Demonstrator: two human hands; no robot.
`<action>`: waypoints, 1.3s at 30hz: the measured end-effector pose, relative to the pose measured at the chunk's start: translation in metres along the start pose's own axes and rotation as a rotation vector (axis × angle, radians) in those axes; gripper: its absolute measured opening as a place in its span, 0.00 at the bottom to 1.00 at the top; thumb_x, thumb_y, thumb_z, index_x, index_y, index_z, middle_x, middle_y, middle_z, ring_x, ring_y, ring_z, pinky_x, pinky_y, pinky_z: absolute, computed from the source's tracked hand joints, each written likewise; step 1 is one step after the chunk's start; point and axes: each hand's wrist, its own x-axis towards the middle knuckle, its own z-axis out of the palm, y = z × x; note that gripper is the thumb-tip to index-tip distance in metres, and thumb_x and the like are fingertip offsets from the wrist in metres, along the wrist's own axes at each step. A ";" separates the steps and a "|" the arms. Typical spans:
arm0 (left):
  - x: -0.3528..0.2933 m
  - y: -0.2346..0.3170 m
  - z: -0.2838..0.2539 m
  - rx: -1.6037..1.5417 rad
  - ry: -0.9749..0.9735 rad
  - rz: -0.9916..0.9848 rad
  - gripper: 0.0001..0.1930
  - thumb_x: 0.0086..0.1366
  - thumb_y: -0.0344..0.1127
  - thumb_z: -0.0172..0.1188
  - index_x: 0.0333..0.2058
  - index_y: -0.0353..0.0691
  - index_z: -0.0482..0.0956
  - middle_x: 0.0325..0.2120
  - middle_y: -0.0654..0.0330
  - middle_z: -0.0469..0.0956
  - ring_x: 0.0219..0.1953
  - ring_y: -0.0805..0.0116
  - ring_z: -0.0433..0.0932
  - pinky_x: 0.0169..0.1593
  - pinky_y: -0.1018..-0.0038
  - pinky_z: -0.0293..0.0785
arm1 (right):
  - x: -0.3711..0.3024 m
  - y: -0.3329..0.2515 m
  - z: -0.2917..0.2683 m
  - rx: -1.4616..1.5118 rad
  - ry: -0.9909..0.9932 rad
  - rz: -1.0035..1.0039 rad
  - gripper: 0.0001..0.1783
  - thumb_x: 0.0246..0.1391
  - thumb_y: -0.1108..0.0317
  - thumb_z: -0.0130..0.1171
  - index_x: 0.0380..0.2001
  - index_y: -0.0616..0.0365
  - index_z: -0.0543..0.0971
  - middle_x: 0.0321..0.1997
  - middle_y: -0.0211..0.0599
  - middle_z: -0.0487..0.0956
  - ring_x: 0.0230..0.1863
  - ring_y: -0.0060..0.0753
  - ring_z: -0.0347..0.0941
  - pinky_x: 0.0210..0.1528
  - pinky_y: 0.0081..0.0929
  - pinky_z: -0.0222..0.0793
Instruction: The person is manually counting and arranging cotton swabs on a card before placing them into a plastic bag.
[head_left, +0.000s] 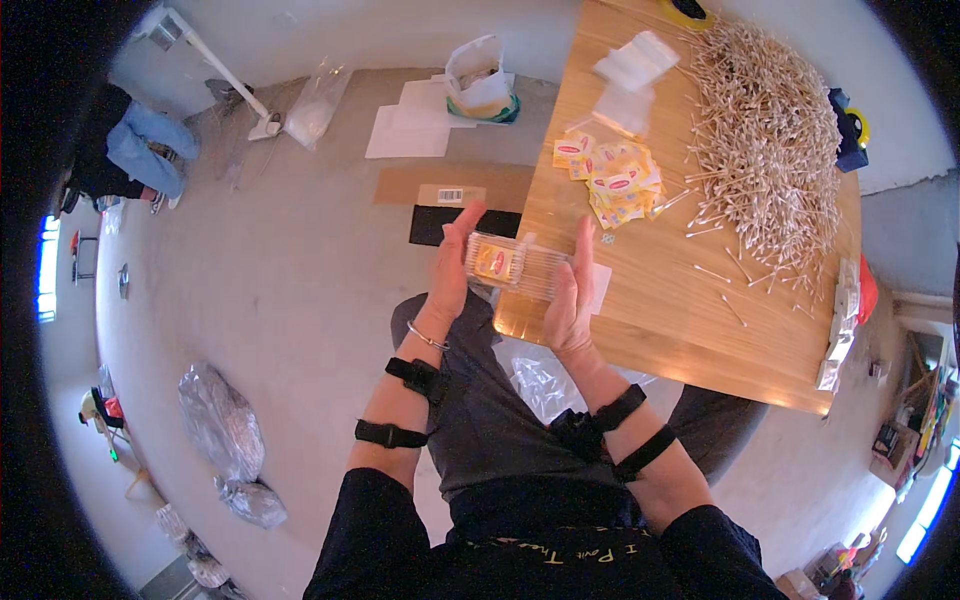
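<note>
Between my two palms is a clear plastic pack of cotton swabs [541, 273], lying sideways past the table's near left corner. An orange-and-yellow label [495, 262] shows at its left end. My left hand [452, 268] presses that end with its fingers straight. On the opposite end rests my right hand [572, 305], fingers stretched away from me and thumb against the pack. Beyond my right hand, a pile of yellow-and-white printed cards [620, 180] lies on the wooden table [650, 315]. A big heap of loose cotton swabs [765, 150] covers the table's far right.
Clear plastic bags [637, 62] lie at the table's far left. Tape rolls [852, 128] sit by the right edge. Cardboard [400, 185], white sheets [408, 132] and a carrier bag [482, 95] lie on the floor. Stuffed plastic bags [222, 425] lie left. Another person [145, 145] is far left.
</note>
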 end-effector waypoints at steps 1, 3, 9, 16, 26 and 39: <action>-0.001 0.000 0.001 0.021 -0.037 -0.002 0.37 0.72 0.61 0.26 0.65 0.35 0.54 0.65 0.53 0.57 0.68 0.62 0.52 0.69 0.69 0.44 | 0.001 0.000 0.002 0.116 0.029 0.009 0.36 0.63 0.59 0.36 0.67 0.71 0.45 0.73 0.56 0.42 0.75 0.50 0.31 0.73 0.37 0.26; -0.002 -0.001 0.002 0.012 -0.042 0.008 0.38 0.71 0.62 0.25 0.66 0.35 0.53 0.65 0.53 0.56 0.68 0.62 0.51 0.69 0.69 0.43 | 0.003 -0.001 0.005 0.115 0.025 0.009 0.36 0.63 0.59 0.36 0.67 0.71 0.45 0.73 0.56 0.42 0.75 0.50 0.31 0.73 0.37 0.27; -0.001 -0.004 0.001 0.016 -0.058 0.030 0.39 0.70 0.63 0.25 0.66 0.36 0.52 0.65 0.53 0.56 0.68 0.63 0.51 0.69 0.69 0.43 | 0.005 -0.003 0.006 0.129 0.003 0.031 0.36 0.63 0.60 0.37 0.67 0.72 0.45 0.73 0.56 0.43 0.75 0.49 0.32 0.73 0.37 0.28; -0.001 -0.002 0.004 0.002 -0.055 0.015 0.39 0.70 0.64 0.27 0.65 0.36 0.54 0.65 0.54 0.58 0.68 0.63 0.53 0.69 0.68 0.44 | -0.002 -0.010 0.021 0.150 -0.004 0.061 0.35 0.63 0.60 0.37 0.66 0.72 0.46 0.73 0.56 0.44 0.75 0.49 0.33 0.73 0.37 0.29; -0.003 -0.004 0.008 -0.010 -0.049 -0.005 0.40 0.69 0.65 0.27 0.64 0.35 0.58 0.63 0.53 0.60 0.66 0.62 0.55 0.68 0.68 0.46 | -0.004 -0.018 0.041 0.177 -0.006 0.101 0.35 0.63 0.61 0.38 0.66 0.72 0.47 0.73 0.56 0.45 0.74 0.48 0.35 0.72 0.37 0.31; -0.001 -0.006 0.006 -0.138 -0.020 -0.033 0.41 0.68 0.66 0.27 0.64 0.36 0.55 0.65 0.54 0.58 0.68 0.60 0.53 0.70 0.64 0.45 | -0.001 -0.027 0.041 0.203 0.005 0.148 0.34 0.63 0.62 0.39 0.66 0.73 0.49 0.72 0.56 0.47 0.74 0.47 0.38 0.72 0.36 0.33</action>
